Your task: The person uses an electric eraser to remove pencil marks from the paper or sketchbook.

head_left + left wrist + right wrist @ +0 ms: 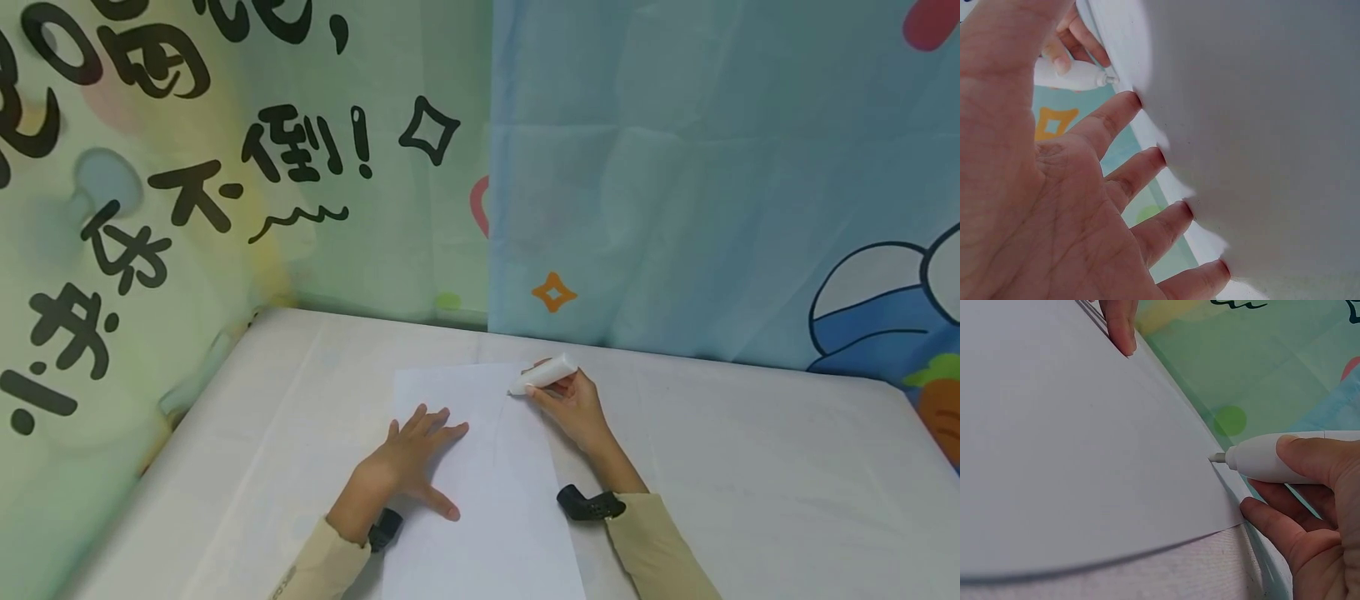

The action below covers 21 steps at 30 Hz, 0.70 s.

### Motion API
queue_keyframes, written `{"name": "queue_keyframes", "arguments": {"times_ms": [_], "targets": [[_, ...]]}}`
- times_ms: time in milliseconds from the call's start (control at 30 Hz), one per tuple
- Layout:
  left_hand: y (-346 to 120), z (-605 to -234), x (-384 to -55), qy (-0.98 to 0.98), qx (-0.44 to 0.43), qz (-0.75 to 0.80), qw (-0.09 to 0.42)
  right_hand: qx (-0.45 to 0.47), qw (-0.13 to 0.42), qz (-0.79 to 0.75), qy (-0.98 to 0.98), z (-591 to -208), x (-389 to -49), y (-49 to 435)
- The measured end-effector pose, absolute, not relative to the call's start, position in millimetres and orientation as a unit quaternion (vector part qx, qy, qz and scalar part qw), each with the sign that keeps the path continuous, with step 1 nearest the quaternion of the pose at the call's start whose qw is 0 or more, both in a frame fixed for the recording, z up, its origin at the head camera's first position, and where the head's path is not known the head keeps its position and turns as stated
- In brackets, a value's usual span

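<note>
A large sheet of white paper (pixel 495 508) lies on the white-covered table. My left hand (pixel 411 460) rests on the sheet's left part, fingers spread and straight, fingertips touching it in the left wrist view. My right hand (pixel 576 410), at the sheet's far right corner, holds a thick white pen (pixel 1266 457) between thumb and fingers. Its short grey tip points left and meets the paper near the far edge. In the right wrist view, one fingertip (pixel 1249 505) touches the paper's corner. The pen's back end is cut off there.
The white tabletop (pixel 750 467) extends to both sides of the paper. Behind it hang a green printed cloth (pixel 375 250) with black lettering and a blue one (pixel 675 208). Dark wrist devices sit at the left (pixel 385 530) and right (pixel 588 504) cuffs.
</note>
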<state>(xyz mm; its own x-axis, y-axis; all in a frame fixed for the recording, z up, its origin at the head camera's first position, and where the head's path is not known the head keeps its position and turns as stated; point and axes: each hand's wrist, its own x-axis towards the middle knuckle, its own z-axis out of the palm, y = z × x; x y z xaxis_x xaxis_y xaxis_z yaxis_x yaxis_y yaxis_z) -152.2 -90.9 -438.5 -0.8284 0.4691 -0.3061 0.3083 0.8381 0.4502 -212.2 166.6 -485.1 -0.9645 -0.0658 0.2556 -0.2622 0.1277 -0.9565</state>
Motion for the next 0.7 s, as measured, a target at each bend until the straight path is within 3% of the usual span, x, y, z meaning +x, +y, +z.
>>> {"name": "queue_keyframes", "arguments": {"times_ms": [700], "targets": [[-91.9, -438.1, -151.5, 0.934, 0.214, 0.202, 0.200, 0.098, 0.058, 0.647, -0.754, -484.9, -212.7, 166.2]]}}
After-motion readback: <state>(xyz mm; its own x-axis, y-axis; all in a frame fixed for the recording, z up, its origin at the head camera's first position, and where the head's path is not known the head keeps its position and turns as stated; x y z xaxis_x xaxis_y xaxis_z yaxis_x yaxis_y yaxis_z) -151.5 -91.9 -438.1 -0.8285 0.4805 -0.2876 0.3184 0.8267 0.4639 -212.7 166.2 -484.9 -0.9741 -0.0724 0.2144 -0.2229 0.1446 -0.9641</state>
